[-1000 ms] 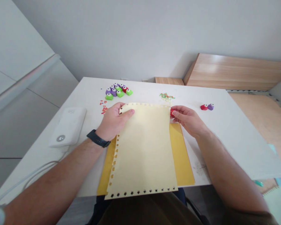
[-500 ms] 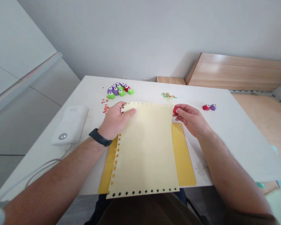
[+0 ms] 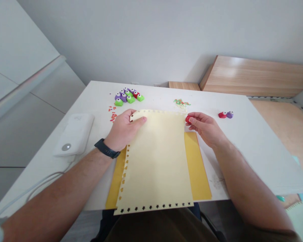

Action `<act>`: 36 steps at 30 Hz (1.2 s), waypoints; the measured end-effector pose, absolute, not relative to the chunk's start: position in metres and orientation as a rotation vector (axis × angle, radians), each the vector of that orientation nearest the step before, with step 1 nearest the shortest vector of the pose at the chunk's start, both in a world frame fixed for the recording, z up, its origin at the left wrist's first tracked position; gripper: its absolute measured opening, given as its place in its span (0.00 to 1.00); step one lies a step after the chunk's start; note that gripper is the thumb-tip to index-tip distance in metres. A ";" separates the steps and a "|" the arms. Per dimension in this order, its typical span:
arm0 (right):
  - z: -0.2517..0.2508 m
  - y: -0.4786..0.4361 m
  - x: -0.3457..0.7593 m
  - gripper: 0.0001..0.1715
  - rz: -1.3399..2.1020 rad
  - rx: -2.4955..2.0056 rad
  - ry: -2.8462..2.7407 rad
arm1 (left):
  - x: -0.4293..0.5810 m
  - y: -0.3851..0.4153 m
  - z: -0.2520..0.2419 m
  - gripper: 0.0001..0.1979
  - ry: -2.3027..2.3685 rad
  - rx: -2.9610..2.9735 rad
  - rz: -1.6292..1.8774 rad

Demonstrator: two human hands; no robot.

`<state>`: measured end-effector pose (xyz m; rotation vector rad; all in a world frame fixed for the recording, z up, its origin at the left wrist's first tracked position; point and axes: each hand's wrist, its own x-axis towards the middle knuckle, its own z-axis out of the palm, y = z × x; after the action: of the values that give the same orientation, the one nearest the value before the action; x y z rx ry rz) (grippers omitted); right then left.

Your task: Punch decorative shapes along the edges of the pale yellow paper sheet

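A sheet of pale yellow paper (image 3: 156,158) has small shapes punched along its left and bottom edges, stars among them. My left hand (image 3: 126,129) grips its upper left corner, thumb on top. In my right hand (image 3: 203,127), between thumb and fingers, is a red craft paper punch (image 3: 188,119) at the sheet's upper right edge. Whether the edge sits inside its slot I cannot tell. Under the sheet lies a darker yellow sheet or folder (image 3: 195,164), showing on both sides.
Several purple, green and red punches (image 3: 127,95) cluster at the back left. A red punch (image 3: 222,115) and a purple punch (image 3: 230,115) stand at right. Paper cut-outs lie in a green pile (image 3: 181,102) and red bits (image 3: 113,116). A white power bank (image 3: 74,134) with a cable lies left.
The red punch and my right fingers have shifted very slightly left along the sheet's edge. My left hand keeps its hold; the view has moved a little.
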<state>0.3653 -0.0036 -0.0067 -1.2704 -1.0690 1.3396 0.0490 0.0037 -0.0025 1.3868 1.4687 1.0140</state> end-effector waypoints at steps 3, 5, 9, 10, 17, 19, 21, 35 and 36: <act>-0.009 -0.003 0.366 0.22 1.337 -1.264 -1.088 | 0.049 0.004 -0.003 0.21 1.462 1.396 1.018; -0.011 -0.003 0.365 0.22 1.348 -1.258 -1.099 | 0.048 0.004 -0.003 0.20 1.454 1.391 1.023; -0.013 -0.003 0.365 0.24 1.344 -1.276 -1.083 | 0.049 0.003 -0.003 0.21 1.437 1.368 1.047; -0.013 -0.003 0.365 0.24 1.332 -1.284 -1.078 | 0.049 0.003 -0.002 0.21 1.430 1.368 1.054; -0.013 -0.002 0.368 0.23 1.361 -1.262 -1.098 | 0.049 0.001 0.000 0.18 1.410 1.381 1.068; -0.014 -0.003 0.368 0.23 1.368 -1.259 -1.101 | 0.049 0.002 0.000 0.17 1.408 1.396 1.065; -0.016 -0.003 0.367 0.24 1.397 -1.258 -1.096 | 0.049 0.002 -0.001 0.17 1.416 1.400 1.062; -0.010 -0.007 0.359 0.28 1.496 -1.289 -1.001 | 0.050 0.001 0.001 0.17 1.366 1.354 1.076; -0.009 -0.007 0.359 0.28 1.495 -1.285 -1.006 | 0.050 0.001 0.001 0.17 1.365 1.362 1.077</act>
<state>0.3590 -0.0070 -0.0093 -1.2853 -1.0061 1.4955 0.0497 0.0010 0.0011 1.3618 1.3653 1.0770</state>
